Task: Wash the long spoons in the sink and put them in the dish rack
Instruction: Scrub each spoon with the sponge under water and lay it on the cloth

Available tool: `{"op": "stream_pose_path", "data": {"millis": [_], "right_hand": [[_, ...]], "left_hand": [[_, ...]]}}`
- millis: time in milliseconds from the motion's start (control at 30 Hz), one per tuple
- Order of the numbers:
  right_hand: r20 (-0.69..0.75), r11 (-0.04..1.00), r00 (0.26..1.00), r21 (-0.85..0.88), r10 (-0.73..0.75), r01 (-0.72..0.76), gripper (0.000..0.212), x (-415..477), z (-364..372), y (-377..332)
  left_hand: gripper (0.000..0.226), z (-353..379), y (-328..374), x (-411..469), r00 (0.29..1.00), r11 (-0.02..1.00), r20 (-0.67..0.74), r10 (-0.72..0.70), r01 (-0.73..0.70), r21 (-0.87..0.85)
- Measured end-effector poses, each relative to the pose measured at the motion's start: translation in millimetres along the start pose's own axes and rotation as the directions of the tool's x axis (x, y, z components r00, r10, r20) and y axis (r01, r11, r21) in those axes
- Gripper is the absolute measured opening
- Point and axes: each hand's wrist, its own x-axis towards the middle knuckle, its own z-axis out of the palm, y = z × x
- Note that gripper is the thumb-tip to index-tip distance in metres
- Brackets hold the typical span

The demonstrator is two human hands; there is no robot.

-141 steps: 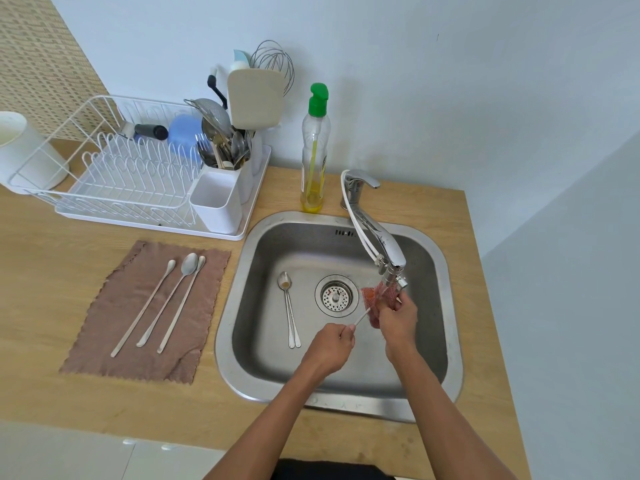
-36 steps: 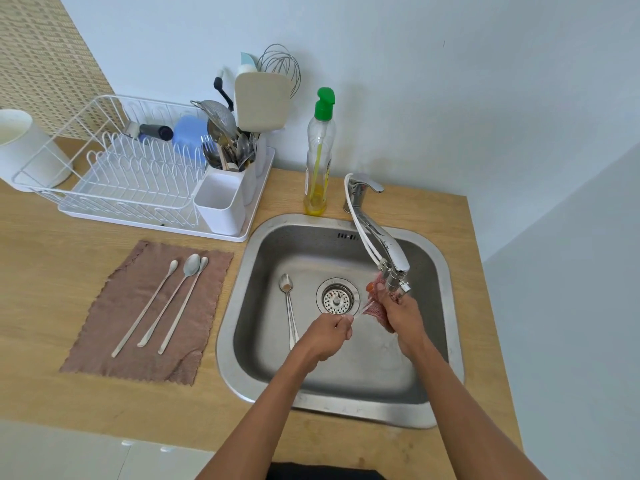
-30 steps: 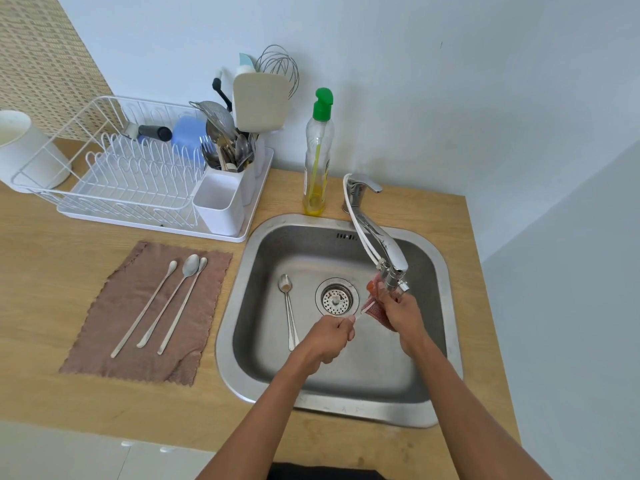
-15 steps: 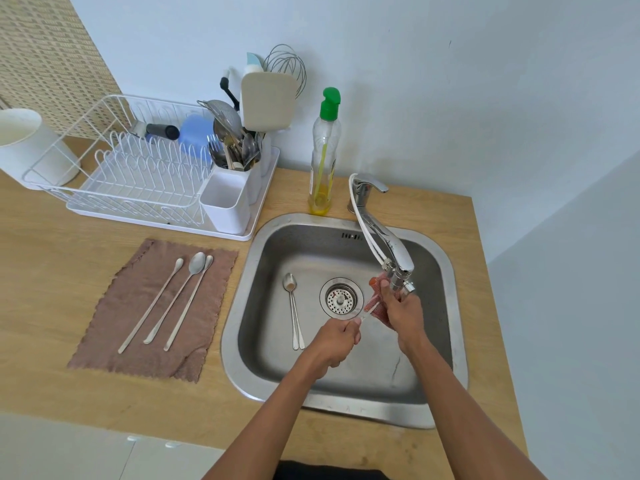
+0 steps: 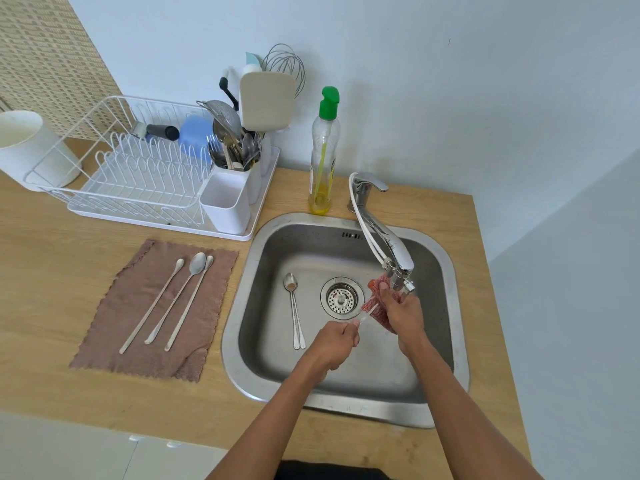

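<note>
One thin steel spoon (image 5: pixel 367 312) slants over the steel sink (image 5: pixel 367 410), its handle pinched in my left hand (image 5: pixel 334 344) and its bowl end buried in the red scrubber (image 5: pixel 381 315) my right hand (image 5: pixel 403 317) grips. Two spoons (image 5: pixel 295 317) lie side by side on the basin floor, bowls pointing away from me. Three spoons (image 5: pixel 172 302) lie near-parallel on a brown cloth (image 5: pixel 114 341). The white wire rack (image 5: pixel 138 174) stands on the tabletop (image 5: pixel 52 271) behind them.
</note>
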Motion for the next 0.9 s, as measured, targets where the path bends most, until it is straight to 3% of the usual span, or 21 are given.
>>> {"op": "stream_pose_path", "data": {"millis": [200,333,400,567,700,900], "right_hand": [[-0.121,0.985,0.98,0.09,0.155,-0.145,0.037,-1.6,6.1,4.6],[0.129,0.991,0.988,0.092,0.085,-0.097,0.039,-1.4,-1.9,10.2],[0.168,0.995,0.985,0.078,0.046,-0.06,0.034,0.2,-2.5,12.0],[-0.054,0.995,0.995,0.07,0.078,-0.074,0.024,2.1,2.8,1.3],[-0.104,0.986,0.986,0.118,0.132,-0.119,0.032,1.5,7.5,-0.8],[0.094,0.975,0.988,0.174,0.122,-0.137,0.034,-0.2,7.6,9.5]], "left_hand": [[0.049,0.1,4.0,-0.6,1.0,0.999,-0.012,0.018,-0.018,0.041],[0.049,5.8,-0.4,-1.9,0.999,1.0,-0.031,0.01,-0.009,0.014],[0.048,8.5,-1.3,-1.7,1.0,1.0,-0.03,0.006,-0.006,0.002],[0.041,14.2,-1.4,-8.0,0.993,0.998,0.106,-0.05,0.053,-0.023],[0.041,18.1,-4.9,-8.8,0.998,0.999,0.063,-0.003,0.006,-0.054],[0.042,18.9,-6.7,-9.3,0.997,1.0,0.069,-0.018,0.02,-0.024]]}}
